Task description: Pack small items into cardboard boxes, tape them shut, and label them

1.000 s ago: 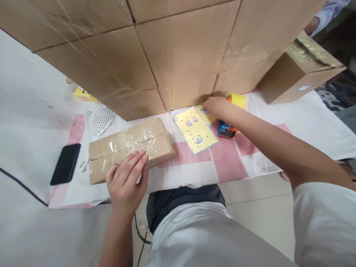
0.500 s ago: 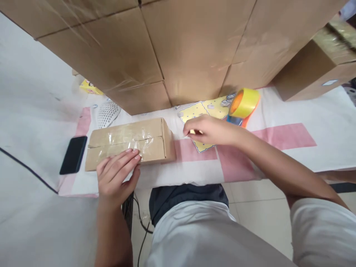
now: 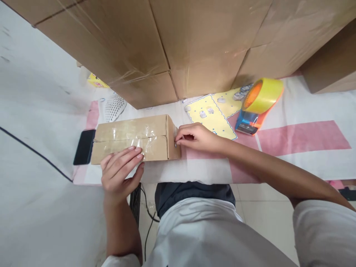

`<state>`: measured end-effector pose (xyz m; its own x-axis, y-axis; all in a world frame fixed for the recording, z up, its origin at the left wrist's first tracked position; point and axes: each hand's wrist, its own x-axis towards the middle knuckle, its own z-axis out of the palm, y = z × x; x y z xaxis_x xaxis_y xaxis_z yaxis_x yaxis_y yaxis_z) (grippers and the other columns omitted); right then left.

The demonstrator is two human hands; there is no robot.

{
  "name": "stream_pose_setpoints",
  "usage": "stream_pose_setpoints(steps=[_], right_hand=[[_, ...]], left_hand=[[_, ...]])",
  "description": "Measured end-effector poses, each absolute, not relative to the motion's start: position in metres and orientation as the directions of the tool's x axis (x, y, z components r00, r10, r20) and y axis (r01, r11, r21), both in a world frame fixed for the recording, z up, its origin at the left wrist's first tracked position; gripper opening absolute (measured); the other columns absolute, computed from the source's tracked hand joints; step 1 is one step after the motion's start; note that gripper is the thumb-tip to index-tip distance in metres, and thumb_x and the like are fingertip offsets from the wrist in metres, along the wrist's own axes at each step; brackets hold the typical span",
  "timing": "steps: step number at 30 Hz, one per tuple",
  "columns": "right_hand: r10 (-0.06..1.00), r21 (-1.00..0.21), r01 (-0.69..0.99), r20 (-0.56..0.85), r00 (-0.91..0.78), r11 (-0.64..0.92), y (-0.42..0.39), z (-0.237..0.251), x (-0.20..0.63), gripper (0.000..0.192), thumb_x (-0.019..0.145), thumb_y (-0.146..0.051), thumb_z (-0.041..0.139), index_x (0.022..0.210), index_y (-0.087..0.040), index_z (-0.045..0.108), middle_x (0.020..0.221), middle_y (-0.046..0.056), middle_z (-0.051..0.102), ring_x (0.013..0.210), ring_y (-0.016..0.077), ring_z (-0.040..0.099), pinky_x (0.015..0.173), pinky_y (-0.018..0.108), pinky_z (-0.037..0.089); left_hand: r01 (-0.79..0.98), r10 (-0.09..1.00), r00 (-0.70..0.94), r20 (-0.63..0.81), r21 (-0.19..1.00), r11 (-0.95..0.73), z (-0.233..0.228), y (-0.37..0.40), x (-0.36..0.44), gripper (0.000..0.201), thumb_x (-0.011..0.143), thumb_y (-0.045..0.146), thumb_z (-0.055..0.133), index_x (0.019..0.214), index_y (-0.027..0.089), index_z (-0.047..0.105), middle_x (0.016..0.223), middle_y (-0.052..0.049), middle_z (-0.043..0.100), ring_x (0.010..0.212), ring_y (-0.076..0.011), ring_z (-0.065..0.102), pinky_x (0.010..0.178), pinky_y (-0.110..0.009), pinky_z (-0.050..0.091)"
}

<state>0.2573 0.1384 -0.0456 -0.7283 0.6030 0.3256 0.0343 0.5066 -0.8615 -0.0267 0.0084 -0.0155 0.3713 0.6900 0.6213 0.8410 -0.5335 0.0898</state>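
Two bare hands meet on one flat brown cardboard box sealed with clear tape, seen from the head camera, the only view. It lies on the pink-and-white cloth of the counter, close to the near edge, with its long axis running left to right across the person's front. The left hand rests on the near long side, fingers loosely spread and laid flat over the taped seam, holding nothing. The right hand is at the box's right short end, thumb and forefinger pressed together against that end face; whether they pinch a small sticker or only press the cardboard cannot be told. So the box lies between the hands, to the left of the right hand, and each hand touches it.

Just beyond the right hand lies a yellow sticker sheet with a blue dotted border, and beside that an orange-and-blue tape dispenser carrying a yellow roll. A black phone lies at the box's left end. Large brown cartons are stacked behind.
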Motion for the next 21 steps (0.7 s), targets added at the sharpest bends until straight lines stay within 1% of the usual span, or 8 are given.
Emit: stream_pose_setpoints(steps=[3, 6, 8, 10, 13, 17, 19, 21], right_hand=[[0.704, -0.912, 0.034, 0.292, -0.647, 0.41, 0.131, -0.056, 0.249, 0.005, 0.091, -0.023, 0.066, 0.09, -0.018, 0.065, 0.079, -0.001, 0.066, 0.067, 0.0106, 0.055, 0.065, 0.025, 0.041], [0.86, -0.969, 0.055, 0.188, -0.474, 0.242, 0.118, -0.066, 0.241, 0.029, 0.085, -0.035, 0.076, 0.103, -0.019, 0.059, 0.073, -0.006, 0.059, 0.059, 0.0094, 0.049, 0.06, 0.024, 0.039], [0.904, -0.978, 0.064, 0.157, -0.397, 0.198, 0.104, -0.071, 0.237, 0.029, 0.084, -0.037, 0.076, 0.101, -0.019, 0.061, 0.072, -0.006, 0.058, 0.061, 0.0102, 0.049, 0.061, 0.025, 0.04], [0.916, -0.978, 0.056, 0.165, -0.366, 0.199, 0.087, -0.076, 0.234, 0.019, 0.09, -0.034, 0.069, 0.101, -0.018, 0.068, 0.074, -0.003, 0.06, 0.062, 0.0109, 0.049, 0.062, 0.027, 0.041], [0.913, -0.979, 0.004, 0.19, -0.36, 0.205, 0.061, -0.081, 0.23, 0.034, 0.096, -0.029, 0.06, 0.126, -0.02, 0.069, 0.08, -0.001, 0.058, 0.063, 0.0117, 0.048, 0.06, 0.028, 0.042], [0.877, -0.971, 0.015, 0.211, -0.432, 0.24, 0.04, -0.084, 0.227, 0.06, 0.096, -0.024, 0.056, 0.156, -0.026, 0.045, 0.087, 0.0, 0.053, 0.067, 0.0132, 0.05, 0.059, 0.028, 0.047], [0.86, -0.963, 0.034, 0.221, -0.46, 0.266, 0.037, -0.085, 0.227, 0.073, 0.095, -0.021, 0.057, 0.163, -0.029, 0.031, 0.093, 0.001, 0.054, 0.067, 0.0129, 0.05, 0.06, 0.028, 0.049], [0.844, -0.959, 0.025, 0.236, -0.481, 0.283, 0.037, -0.086, 0.228, 0.078, 0.095, -0.019, 0.057, 0.164, -0.033, 0.025, 0.096, 0.001, 0.053, 0.069, 0.0127, 0.051, 0.061, 0.028, 0.05]], left_hand=[[0.841, 0.692, 0.366, 0.622, 0.097, -0.532, -0.016, 0.008, -0.027, 0.057, 0.078, 0.008, 0.076, 0.129, 0.032, 0.066, 0.116, -0.004, 0.078, 0.112, -0.028, 0.073, 0.097, -0.042, 0.048], [0.858, 0.71, 0.342, 0.615, 0.104, -0.504, -0.017, 0.007, -0.027, 0.054, 0.078, 0.009, 0.077, 0.127, 0.031, 0.066, 0.116, -0.005, 0.078, 0.112, -0.0288, 0.073, 0.095, -0.043, 0.048], [0.875, 0.725, 0.317, 0.611, 0.106, -0.473, -0.018, 0.006, -0.027, 0.049, 0.079, 0.011, 0.076, 0.124, 0.03, 0.067, 0.116, -0.006, 0.077, 0.112, -0.029, 0.073, 0.095, -0.044, 0.048], [0.884, 0.732, 0.306, 0.609, 0.104, -0.456, -0.018, 0.005, -0.028, 0.045, 0.08, 0.014, 0.076, 0.121, 0.029, 0.067, 0.116, -0.006, 0.077, 0.113, -0.0298, 0.073, 0.097, -0.045, 0.047], [0.873, 0.741, 0.333, 0.583, 0.107, -0.476, -0.016, 0.004, -0.029, 0.046, 0.079, 0.02, 0.076, 0.122, 0.029, 0.067, 0.117, -0.007, 0.077, 0.115, -0.0311, 0.071, 0.099, -0.046, 0.047], [0.855, 0.757, 0.361, 0.544, 0.132, -0.502, -0.011, 0.004, -0.031, 0.047, 0.079, 0.025, 0.075, 0.124, 0.029, 0.066, 0.118, -0.008, 0.077, 0.117, -0.0322, 0.071, 0.095, -0.045, 0.048], [0.85, 0.756, 0.355, 0.549, 0.148, -0.506, -0.01, 0.004, -0.03, 0.047, 0.079, 0.024, 0.075, 0.125, 0.029, 0.066, 0.118, -0.008, 0.077, 0.116, -0.0321, 0.071, 0.094, -0.045, 0.048], [0.84, 0.746, 0.355, 0.563, 0.159, -0.52, -0.01, 0.005, -0.029, 0.048, 0.079, 0.024, 0.074, 0.126, 0.029, 0.066, 0.117, -0.007, 0.077, 0.116, -0.0321, 0.071, 0.095, -0.045, 0.047]])
